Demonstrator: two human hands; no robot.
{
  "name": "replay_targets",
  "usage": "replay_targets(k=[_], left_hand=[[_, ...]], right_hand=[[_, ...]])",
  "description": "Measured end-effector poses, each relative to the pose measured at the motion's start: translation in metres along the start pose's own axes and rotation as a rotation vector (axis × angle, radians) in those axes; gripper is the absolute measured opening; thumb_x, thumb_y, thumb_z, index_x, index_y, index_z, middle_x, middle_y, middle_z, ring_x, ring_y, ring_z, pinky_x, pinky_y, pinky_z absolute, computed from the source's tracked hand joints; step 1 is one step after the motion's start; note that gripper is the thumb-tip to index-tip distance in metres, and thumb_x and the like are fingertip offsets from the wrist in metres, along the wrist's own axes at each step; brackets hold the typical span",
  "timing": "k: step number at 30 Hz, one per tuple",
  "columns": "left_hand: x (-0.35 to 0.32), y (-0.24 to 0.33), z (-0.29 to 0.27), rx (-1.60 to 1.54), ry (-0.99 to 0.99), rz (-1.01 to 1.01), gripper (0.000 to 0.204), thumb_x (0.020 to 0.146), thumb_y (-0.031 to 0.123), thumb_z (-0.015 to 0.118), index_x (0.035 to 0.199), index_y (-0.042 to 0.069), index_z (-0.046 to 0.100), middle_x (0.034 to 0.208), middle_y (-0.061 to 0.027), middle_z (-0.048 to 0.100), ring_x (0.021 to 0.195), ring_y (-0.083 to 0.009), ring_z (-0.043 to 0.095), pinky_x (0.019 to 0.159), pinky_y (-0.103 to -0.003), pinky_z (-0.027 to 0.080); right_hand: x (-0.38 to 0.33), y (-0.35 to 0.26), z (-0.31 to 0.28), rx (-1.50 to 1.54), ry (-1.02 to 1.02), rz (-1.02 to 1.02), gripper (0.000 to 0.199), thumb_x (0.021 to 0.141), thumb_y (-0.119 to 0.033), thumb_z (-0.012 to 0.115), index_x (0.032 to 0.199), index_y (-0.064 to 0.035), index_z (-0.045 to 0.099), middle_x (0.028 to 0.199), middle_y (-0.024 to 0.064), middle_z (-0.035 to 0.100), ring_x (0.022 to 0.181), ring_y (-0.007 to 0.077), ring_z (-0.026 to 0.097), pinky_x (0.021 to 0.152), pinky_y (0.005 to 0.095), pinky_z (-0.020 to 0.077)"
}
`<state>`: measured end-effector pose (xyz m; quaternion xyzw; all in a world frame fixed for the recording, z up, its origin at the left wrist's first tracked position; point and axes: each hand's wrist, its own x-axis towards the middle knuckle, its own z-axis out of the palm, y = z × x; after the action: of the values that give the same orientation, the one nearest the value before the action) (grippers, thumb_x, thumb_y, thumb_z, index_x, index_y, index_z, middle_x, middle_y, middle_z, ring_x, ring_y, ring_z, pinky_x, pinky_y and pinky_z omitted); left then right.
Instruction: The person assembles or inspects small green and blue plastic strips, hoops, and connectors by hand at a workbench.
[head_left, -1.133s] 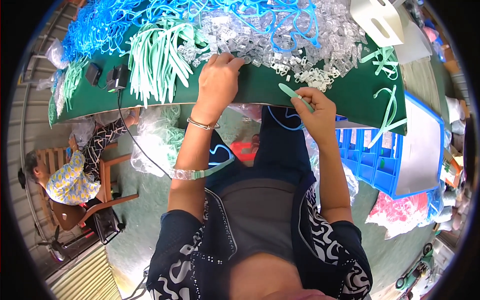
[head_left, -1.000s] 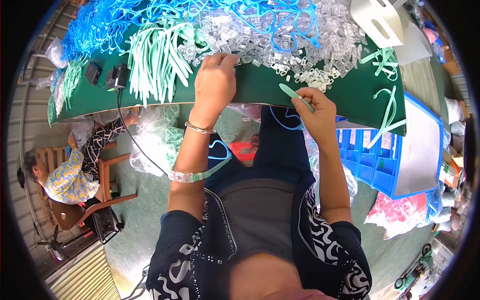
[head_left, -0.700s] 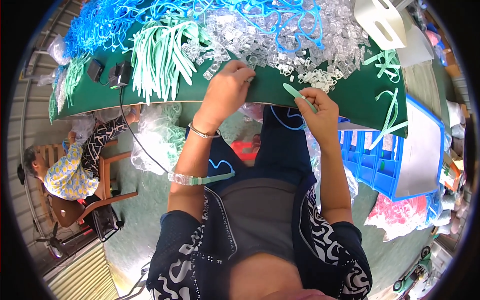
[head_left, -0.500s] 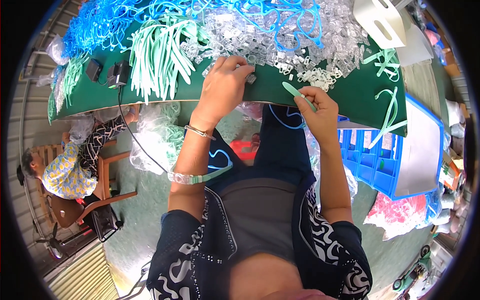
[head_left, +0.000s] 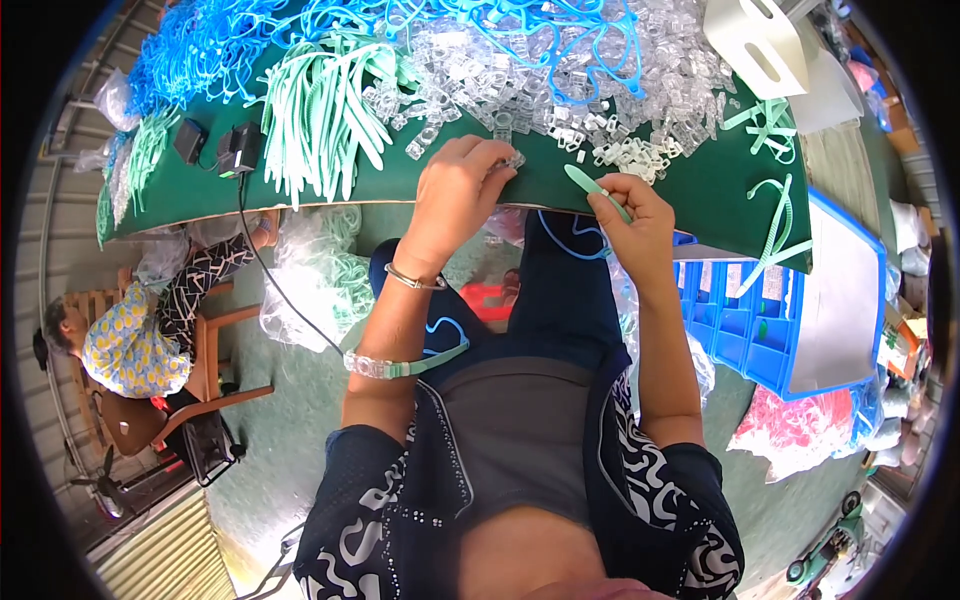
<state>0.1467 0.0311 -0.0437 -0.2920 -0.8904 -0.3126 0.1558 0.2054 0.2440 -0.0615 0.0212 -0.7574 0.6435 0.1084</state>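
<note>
Nearby, clear clips (head_left: 560, 90), green straps (head_left: 320, 110).

A small assembly workshop, by the look of it. The green worktop (head_left: 640, 190) is heaped with bulk parts: clear plastic clips (head_left: 520, 80), mint-green straps (head_left: 320, 110) and blue cords (head_left: 200, 45). A blue plastic crate (head_left: 745, 325) stands alongside, bagged stock lies on the floor, and another person (head_left: 125, 335) sits nearby.
</note>
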Motion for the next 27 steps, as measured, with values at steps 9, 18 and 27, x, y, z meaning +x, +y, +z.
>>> replay_targets(k=[9,18,27], left_hand=[[-0.027,0.047,0.000,-1.357,-0.064,-0.644,0.032,0.096,0.031,0.041,0.110,0.004,0.051,0.070,0.0013,0.039,0.058,-0.0080,0.033,0.052,-0.021,0.027],[-0.041,0.065,0.000,-1.445,-0.025,-0.709,0.036,0.094,0.038,0.042,0.081,0.006,0.049,0.066,0.0029,0.035,0.055,-0.0067,0.028,0.049,-0.021,0.023],[-0.050,0.063,0.001,-1.435,-0.070,-0.726,0.037,0.092,0.042,0.045,0.081,0.007,0.049,0.067,0.0029,0.039,0.059,-0.0049,0.032,0.051,-0.019,0.026]], right_hand=[[-0.019,-0.022,0.010,0.310,-0.007,0.143,0.015,0.082,-0.004,0.063,0.096,0.0017,0.058,0.074,-0.0005,0.056,0.063,0.0024,0.049,0.055,0.0164,0.0375],[-0.035,-0.031,0.024,0.341,-0.248,0.215,0.016,0.085,-0.007,0.060,0.099,0.0005,0.056,0.072,-0.0020,0.052,0.062,0.0030,0.048,0.055,0.0165,0.0375],[-0.039,-0.038,0.028,0.361,-0.268,0.222,0.016,0.085,-0.010,0.060,0.096,0.0004,0.057,0.068,-0.0026,0.052,0.058,0.0016,0.046,0.050,0.0145,0.0326]])
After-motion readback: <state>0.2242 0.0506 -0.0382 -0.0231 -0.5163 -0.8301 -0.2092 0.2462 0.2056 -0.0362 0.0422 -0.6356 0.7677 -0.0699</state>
